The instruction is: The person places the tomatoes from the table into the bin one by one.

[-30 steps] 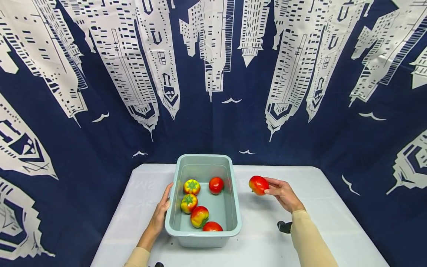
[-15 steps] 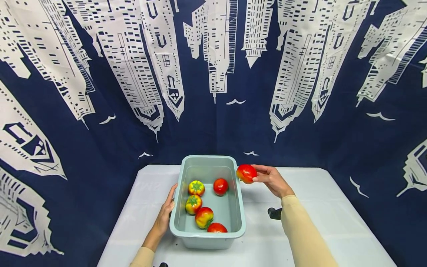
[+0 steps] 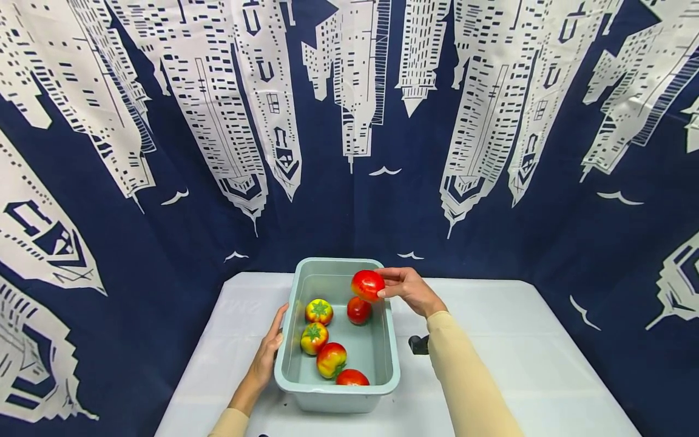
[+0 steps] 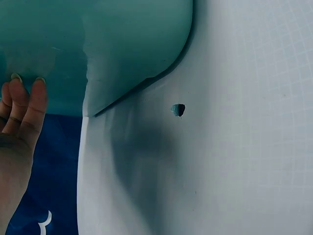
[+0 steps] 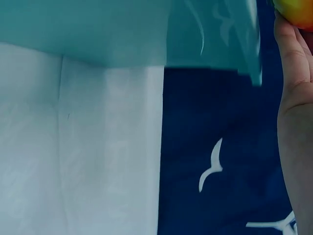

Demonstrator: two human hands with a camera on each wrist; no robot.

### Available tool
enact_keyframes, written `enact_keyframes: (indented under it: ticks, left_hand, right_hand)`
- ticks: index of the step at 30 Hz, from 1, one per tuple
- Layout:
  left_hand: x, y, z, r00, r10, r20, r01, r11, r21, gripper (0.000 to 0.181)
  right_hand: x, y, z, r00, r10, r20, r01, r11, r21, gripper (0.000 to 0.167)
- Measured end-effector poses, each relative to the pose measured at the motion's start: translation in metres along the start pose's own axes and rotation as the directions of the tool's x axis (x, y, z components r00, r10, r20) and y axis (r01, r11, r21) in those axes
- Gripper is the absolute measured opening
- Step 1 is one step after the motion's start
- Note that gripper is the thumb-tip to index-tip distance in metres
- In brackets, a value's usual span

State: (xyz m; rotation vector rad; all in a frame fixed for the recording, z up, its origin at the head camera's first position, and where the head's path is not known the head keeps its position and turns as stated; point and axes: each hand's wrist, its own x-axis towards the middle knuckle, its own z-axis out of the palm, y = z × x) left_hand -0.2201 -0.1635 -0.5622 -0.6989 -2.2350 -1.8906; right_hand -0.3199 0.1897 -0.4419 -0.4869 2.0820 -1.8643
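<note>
My right hand [image 3: 408, 291] pinches a red tomato [image 3: 367, 285] between thumb and fingers, above the far right part of a pale green plastic bin [image 3: 337, 389]. Below it inside the bin lies another red tomato [image 3: 358, 312]. Along the bin's left side rest yellow-red tomatoes with green star-shaped tops [image 3: 319, 311], and near the front is a red one [image 3: 352, 377], partly hidden by the rim. My left hand [image 3: 266, 355] rests against the bin's left outer side; the left wrist view shows its straight fingers [image 4: 35, 107] on the wall. The right wrist view catches only the held tomato's underside [image 5: 297, 11].
The bin stands on a white-covered table [image 3: 480, 340]. A navy cloth [image 3: 349, 212] with white skyline prints hangs behind the table's far edge. Under the right forearm a small black object [image 3: 418, 345] shows, probably the wrist camera.
My right hand has carried the tomato leftward, from over the table beside the bin, across the right rim to above the bin's inside. My left hand has stayed at the bin's side.
</note>
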Motion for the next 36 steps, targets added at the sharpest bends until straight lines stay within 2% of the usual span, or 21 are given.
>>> enact_keyframes:
  ticks: [8,12,17,20,23,25,28,29,30,31,32,34,36]
  left_hand:
    - [0.001,0.001,-0.001,1.0,0.004,-0.024,-0.004,1.0,0.013,0.06]
    - [0.002,0.002,-0.001,1.0,0.001,-0.019,-0.001,1.0,0.016,0.06]
    - [0.002,0.003,0.002,1.0,-0.012,-0.017,0.013,1.0,0.014,0.06]
    - [0.004,0.004,0.002,1.0,-0.018,-0.026,0.018,1.0,0.007,0.061]
    - [0.006,0.005,0.001,0.999,-0.018,-0.046,0.02,1.0,0.024,0.061]
    - [0.008,0.007,-0.001,0.998,-0.003,-0.071,0.007,0.998,0.063,0.06]
    - [0.007,0.011,-0.004,0.992,0.041,-0.115,-0.024,0.989,0.147,0.059]
    - [0.006,0.012,-0.004,0.99,0.059,-0.131,-0.034,0.982,0.187,0.059]
    - [0.006,0.014,-0.005,0.987,0.068,-0.146,-0.034,0.973,0.228,0.059]
    - [0.006,0.016,-0.007,0.984,0.075,-0.159,-0.031,0.964,0.262,0.059]
    - [0.006,0.017,-0.008,0.982,0.082,-0.168,-0.029,0.955,0.297,0.06]
    - [0.008,0.021,-0.012,0.978,0.096,-0.184,-0.02,0.926,0.376,0.061]
    - [0.013,0.025,-0.018,0.974,0.097,-0.205,0.006,0.892,0.453,0.063]
  right_hand:
    - [0.013,-0.007,0.014,0.999,-0.006,0.035,0.006,1.0,0.006,0.063]
    - [0.013,-0.004,0.01,0.998,-0.043,0.034,0.042,0.999,0.014,0.063]
    - [0.007,0.002,-0.001,0.998,-0.063,-0.008,0.063,0.998,0.0,0.06]
    - [0.004,0.003,-0.007,0.995,-0.074,-0.066,0.074,0.997,0.0,0.056]
    - [0.001,0.003,-0.013,0.983,-0.094,-0.156,0.092,0.996,-0.02,0.05]
    - [0.0,0.005,-0.015,0.967,-0.093,-0.236,0.083,0.995,-0.054,0.045]
    - [-0.002,0.013,-0.016,0.933,-0.115,-0.342,0.054,0.982,-0.182,0.035]
    - [-0.003,0.016,-0.016,0.917,-0.132,-0.376,0.035,0.966,-0.255,0.03]
    - [-0.004,0.019,-0.016,0.903,-0.168,-0.394,0.019,0.935,-0.355,0.026]
    - [-0.005,0.022,-0.015,0.889,-0.205,-0.408,-0.005,0.889,-0.458,0.023]
    - [-0.006,0.025,-0.014,0.877,-0.25,-0.41,-0.026,0.827,-0.561,0.022]
    - [-0.007,0.029,-0.011,0.859,-0.33,-0.392,-0.079,0.671,-0.737,0.023]
    - [-0.007,0.031,-0.007,0.858,-0.374,-0.352,-0.121,0.519,-0.846,0.032]
